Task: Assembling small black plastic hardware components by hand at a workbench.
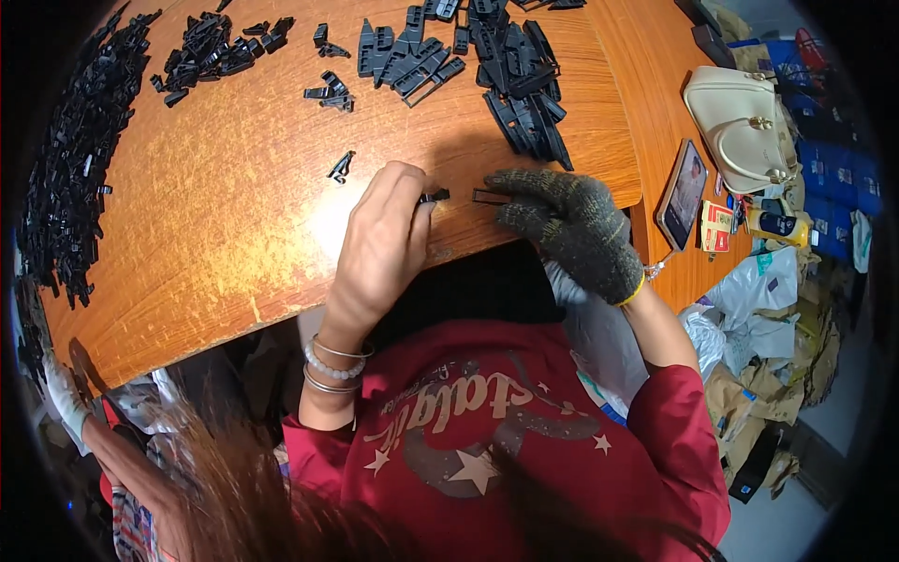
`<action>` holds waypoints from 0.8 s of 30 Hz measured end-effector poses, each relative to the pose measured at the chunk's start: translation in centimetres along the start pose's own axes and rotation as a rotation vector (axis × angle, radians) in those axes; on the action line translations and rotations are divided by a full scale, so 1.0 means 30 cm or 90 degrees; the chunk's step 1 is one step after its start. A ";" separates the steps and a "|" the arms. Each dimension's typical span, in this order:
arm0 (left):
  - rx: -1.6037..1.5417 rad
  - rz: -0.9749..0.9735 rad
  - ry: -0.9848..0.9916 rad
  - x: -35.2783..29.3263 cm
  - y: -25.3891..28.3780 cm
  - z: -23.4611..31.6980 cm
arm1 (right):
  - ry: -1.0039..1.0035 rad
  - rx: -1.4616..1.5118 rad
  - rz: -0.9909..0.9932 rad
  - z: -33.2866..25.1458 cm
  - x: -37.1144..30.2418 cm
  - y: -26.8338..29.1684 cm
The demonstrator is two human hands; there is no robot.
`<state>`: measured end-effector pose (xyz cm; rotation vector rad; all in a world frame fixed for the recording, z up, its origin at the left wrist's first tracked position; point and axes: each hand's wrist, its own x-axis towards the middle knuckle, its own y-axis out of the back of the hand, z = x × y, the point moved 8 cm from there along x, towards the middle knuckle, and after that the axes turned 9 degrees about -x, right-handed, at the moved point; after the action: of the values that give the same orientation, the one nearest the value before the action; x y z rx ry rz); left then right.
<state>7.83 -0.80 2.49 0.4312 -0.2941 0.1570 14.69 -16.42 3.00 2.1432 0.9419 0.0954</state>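
Bare, with bracelets at the wrist, my left hand [382,234] pinches a small black plastic clip [434,196] between thumb and fingers near the table's front edge. Across a short gap, my right hand [571,223] wears a dark grey knitted glove with a yellow cuff. Its fingers close on a black plastic frame piece [489,197], whose narrow end points toward the clip. The two parts are apart. Beyond my left hand lies a loose black clip [342,167] on the wooden table [225,206].
Black clips heap along the left edge [70,169], with a smaller clip pile [211,47] farther back. Long black plastic parts [524,84] pile up at the far right. A phone [682,195], cream handbag [740,126] and yellow bottle [782,227] sit right. Another person's gloved hand [64,393] shows lower left.
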 end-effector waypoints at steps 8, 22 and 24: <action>-0.036 0.004 0.004 -0.001 -0.009 -0.009 | 0.143 -0.202 -0.003 -0.094 0.039 -0.008; -0.083 0.018 -0.054 -0.003 0.007 0.004 | 0.547 -0.478 0.050 -0.286 0.049 -0.096; -0.069 0.036 -0.059 -0.005 0.008 0.022 | 0.525 -0.572 0.070 -0.298 0.058 -0.103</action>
<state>7.47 -0.88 3.11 0.3225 -0.4037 0.1762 10.98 -8.39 6.71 1.2671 0.9426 1.2735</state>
